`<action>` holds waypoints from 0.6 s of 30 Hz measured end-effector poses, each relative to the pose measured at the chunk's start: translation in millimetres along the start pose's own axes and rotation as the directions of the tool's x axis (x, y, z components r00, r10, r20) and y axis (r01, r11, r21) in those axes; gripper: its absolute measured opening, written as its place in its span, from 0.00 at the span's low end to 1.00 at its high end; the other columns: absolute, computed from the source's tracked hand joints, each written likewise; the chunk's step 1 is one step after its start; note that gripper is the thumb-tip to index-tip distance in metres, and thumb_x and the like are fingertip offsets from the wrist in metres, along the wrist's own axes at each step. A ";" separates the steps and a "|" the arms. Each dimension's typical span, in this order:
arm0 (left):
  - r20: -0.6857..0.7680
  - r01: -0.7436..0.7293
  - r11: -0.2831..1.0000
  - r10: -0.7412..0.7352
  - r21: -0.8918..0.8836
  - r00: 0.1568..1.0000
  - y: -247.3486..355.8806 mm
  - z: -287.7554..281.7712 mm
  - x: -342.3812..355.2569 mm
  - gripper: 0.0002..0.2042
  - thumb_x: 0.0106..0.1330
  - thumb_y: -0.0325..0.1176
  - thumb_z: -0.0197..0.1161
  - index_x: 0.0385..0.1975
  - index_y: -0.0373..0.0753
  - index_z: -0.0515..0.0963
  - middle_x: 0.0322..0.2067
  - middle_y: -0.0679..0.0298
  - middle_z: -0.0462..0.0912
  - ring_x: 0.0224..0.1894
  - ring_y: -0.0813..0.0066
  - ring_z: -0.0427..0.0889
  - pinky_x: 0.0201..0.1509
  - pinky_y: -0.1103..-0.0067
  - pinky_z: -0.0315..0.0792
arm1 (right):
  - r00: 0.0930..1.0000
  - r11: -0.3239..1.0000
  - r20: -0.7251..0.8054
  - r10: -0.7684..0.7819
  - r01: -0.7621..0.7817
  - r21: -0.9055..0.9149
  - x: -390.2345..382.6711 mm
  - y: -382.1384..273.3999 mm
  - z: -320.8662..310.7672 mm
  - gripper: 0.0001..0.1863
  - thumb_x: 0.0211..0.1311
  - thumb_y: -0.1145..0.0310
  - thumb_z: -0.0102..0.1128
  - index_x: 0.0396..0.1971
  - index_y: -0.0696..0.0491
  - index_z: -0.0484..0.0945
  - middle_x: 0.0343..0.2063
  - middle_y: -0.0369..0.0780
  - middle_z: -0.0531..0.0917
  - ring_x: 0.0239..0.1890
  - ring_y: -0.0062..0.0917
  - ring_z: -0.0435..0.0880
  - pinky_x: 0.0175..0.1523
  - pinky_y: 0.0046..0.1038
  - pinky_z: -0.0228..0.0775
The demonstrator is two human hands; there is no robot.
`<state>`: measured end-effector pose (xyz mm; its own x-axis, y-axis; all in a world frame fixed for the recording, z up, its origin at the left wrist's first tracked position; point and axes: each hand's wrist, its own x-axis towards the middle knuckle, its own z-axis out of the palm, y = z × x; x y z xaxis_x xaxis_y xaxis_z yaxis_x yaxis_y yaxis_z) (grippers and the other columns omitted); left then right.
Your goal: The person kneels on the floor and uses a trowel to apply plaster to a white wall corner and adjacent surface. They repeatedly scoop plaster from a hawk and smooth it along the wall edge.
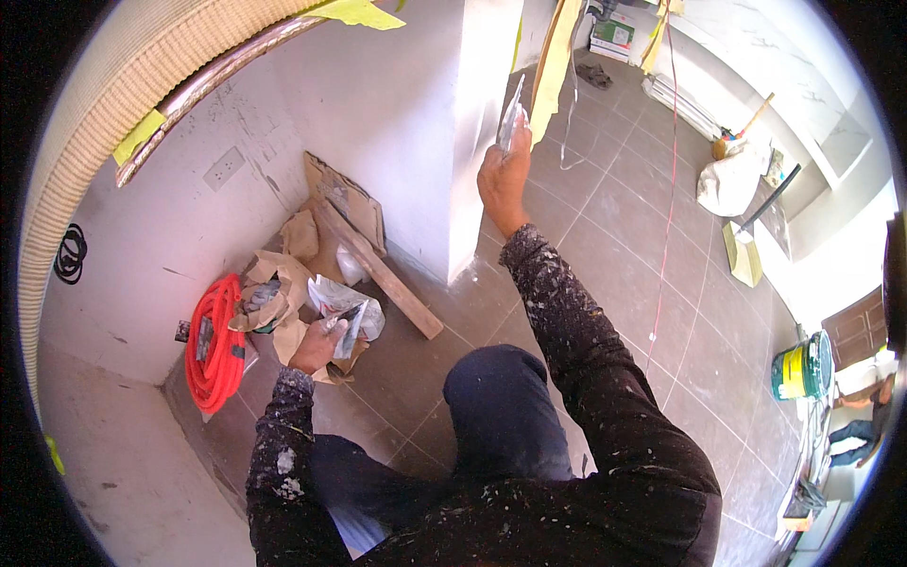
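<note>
Two bare hands are at work, each closed around a metal blade. The right hand (503,180) is raised on an outstretched, paint-spattered dark sleeve (586,350), its fingers wrapped round the handle of a putty knife (511,117) whose blade rises above the knuckles and lies against the outer corner of a white wall (472,123). Just right of that hand, strips of yellow tape (553,66) hang down the wall's edge, and farther right a thin red cord (668,189) runs across the grey tiled floor (605,236). The left hand (316,348) is held low, fingers curled shut on a second, smaller putty knife (351,326) that points up and to the right from the fist. Just beyond this hand lie crumpled brown paper (274,283) and a white plastic bag (331,295); a wooden plank (378,269) leans across a piece of cardboard (345,198) past them, in the angle of the walls. To the left of the left hand sits a coil of orange hose (213,345). Between the two forearms a dark-trousered knee (501,397) juts forward. Well off to the right of the right arm stands a green paint bucket (798,370), with a white sack (729,184) and a broom (742,128) farther away.
</note>
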<state>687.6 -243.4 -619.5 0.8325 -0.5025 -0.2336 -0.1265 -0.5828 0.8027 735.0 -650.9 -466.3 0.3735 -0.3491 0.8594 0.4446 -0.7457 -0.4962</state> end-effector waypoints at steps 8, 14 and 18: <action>-0.010 -0.136 0.990 0.136 -0.027 0.991 -4.0 2.9 3.7 0.20 0.76 0.43 0.53 0.57 0.33 0.75 0.44 0.60 0.83 0.46 0.74 0.76 0.55 0.74 0.70 | 0.977 0.996 0.202 0.064 -0.049 -0.079 -69.5 52.8 18.1 0.41 0.49 0.87 0.42 0.69 0.68 0.49 0.68 0.62 0.56 0.72 0.56 0.51 0.77 0.44 0.40; -0.026 -0.135 0.990 0.134 -0.029 0.991 -8.0 4.4 7.5 0.20 0.76 0.42 0.53 0.57 0.33 0.75 0.44 0.60 0.83 0.46 0.73 0.77 0.56 0.73 0.70 | 0.468 0.438 0.453 0.758 -0.881 0.177 -228.3 124.0 -32.4 0.28 0.54 0.81 0.51 0.59 0.64 0.70 0.50 0.55 0.79 0.55 0.40 0.78 0.63 0.39 0.68; 0.003 -0.088 0.994 0.088 -0.066 0.996 -6.9 2.2 4.7 0.20 0.75 0.42 0.53 0.57 0.33 0.75 0.45 0.61 0.83 0.46 0.74 0.77 0.55 0.73 0.70 | 0.767 0.730 0.435 0.472 -0.616 0.294 -171.2 182.5 -10.3 0.08 0.58 0.75 0.57 0.38 0.56 0.76 0.29 0.40 0.79 0.31 0.30 0.80 0.37 0.35 0.73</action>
<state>691.3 -243.1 -627.3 0.8167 -0.5535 -0.1633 -0.1630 -0.4927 0.8548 743.8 -733.1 -702.7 0.8502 -0.3733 0.3713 0.3341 -0.1626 -0.9284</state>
